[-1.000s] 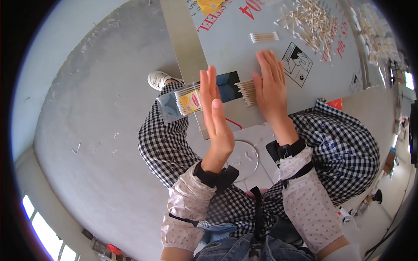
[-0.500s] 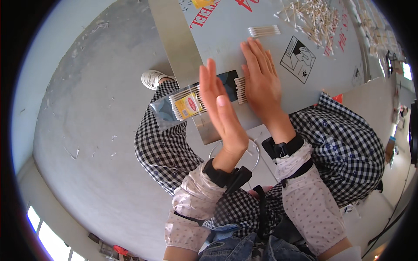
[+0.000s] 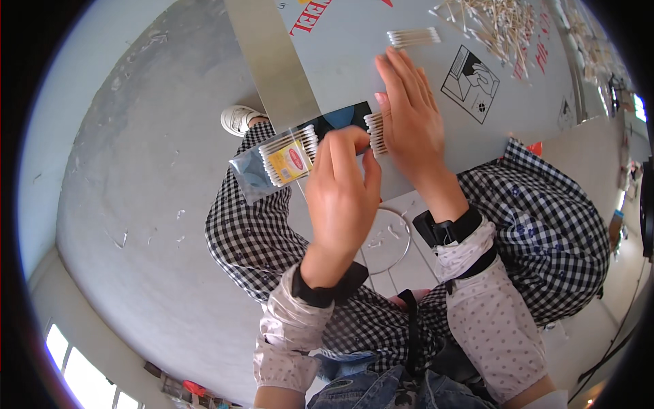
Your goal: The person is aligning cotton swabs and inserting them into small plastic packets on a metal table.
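Observation:
A flat row of cotton swabs [image 3: 375,133] lies on the metal sheet, partly under the edge of my right hand [image 3: 414,129]. That hand rests flat with its fingers stretched out. My left hand [image 3: 340,184] is over the right end of a clear plastic bag, its fingers bent and its thumb apart from them, close to the swabs' left tips. Nothing shows between them. In the bag [image 3: 248,176] lies a bundle of cotton swabs [image 3: 308,138] with a yellow label card [image 3: 289,161]. A dark blue panel [image 3: 344,116] of the bag shows behind my left fingers.
Farther back lies another small row of cotton swabs [image 3: 413,37]. A loose heap of swabs [image 3: 501,27] spreads at the far right. The metal sheet [image 3: 354,61] bears red print and a black pictogram; its bare strip [image 3: 272,61] forms the left edge. Below is grey floor [image 3: 150,184].
My left hand has come down from upright with straight fingers to bent fingers near the bag and the swab row. My right hand stays almost in place.

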Motion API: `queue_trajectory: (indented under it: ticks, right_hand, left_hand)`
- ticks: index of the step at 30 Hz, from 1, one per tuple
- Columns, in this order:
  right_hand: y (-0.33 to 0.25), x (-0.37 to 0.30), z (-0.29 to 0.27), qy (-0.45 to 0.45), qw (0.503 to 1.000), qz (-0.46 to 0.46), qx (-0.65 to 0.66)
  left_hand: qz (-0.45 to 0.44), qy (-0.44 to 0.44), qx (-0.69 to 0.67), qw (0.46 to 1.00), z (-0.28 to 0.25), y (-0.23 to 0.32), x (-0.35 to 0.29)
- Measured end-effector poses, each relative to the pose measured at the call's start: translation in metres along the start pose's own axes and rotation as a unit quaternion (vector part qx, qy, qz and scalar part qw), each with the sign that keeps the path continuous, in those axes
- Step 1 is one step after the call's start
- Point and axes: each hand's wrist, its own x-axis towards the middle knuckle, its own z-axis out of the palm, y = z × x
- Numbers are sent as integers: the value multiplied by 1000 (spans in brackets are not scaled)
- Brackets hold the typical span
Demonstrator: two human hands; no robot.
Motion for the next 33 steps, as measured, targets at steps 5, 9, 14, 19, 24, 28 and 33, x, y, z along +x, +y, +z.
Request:
queue_trajectory:
  ticks: [5, 9, 14, 19, 24, 28, 33]
  right_hand:
    - [0, 0, -2, 3, 1000, 2, -14]
    - [-4, 1, -1, 6, 1000, 2, -12]
    - [-3, 1, -1, 11, 1000, -3, -17]
    - [-5, 1, -1, 10, 1000, -2, -28]
    - [-5, 1, -1, 17, 1000, -1, -18]
    - [-7, 2, -1, 15, 1000, -2, -16]
    - [-7, 1, -6, 20, 999, 15, 41]
  left_hand:
    - [-34, -68, 33, 997, 3, -2, 14]
    - [-49, -68, 21, 996, 1, -3, 17]
    - [-70, -70, -15, 995, -1, -3, 23]
    - [-62, -88, 15, 994, -5, -2, 26]
    - [-28, -87, 42, 995, -2, -5, 26]
    - [-52, -91, 18, 994, -4, -6, 26]
    - [-81, -95, -22, 992, -8, -6, 26]
